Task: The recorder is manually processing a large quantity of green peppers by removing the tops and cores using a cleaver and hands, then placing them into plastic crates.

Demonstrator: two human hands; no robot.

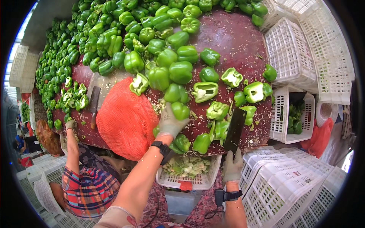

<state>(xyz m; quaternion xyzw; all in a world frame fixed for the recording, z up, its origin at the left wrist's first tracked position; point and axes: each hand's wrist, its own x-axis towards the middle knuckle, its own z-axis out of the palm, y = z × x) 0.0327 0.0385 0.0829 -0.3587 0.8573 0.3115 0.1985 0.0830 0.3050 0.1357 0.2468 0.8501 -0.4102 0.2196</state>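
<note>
A glossy rounded green pepper [181, 110], likely light, slippery, best side-gripped, is held in the left hand [171, 121]; in the right hand [232, 168], a broad dark metal knife [235, 130].

Glossy Beside Rough

Peppers [158, 78] look smooth and glossy. The bench [232, 32] has a smooth, dull-sheened top, gritty in places. At its front edge, the cleaver [235, 129] shows smooth metal; the sack [123, 119] is rough plastic mesh. Gloves [170, 126] look like matt cloth, crates [292, 51] matt plastic.
</note>
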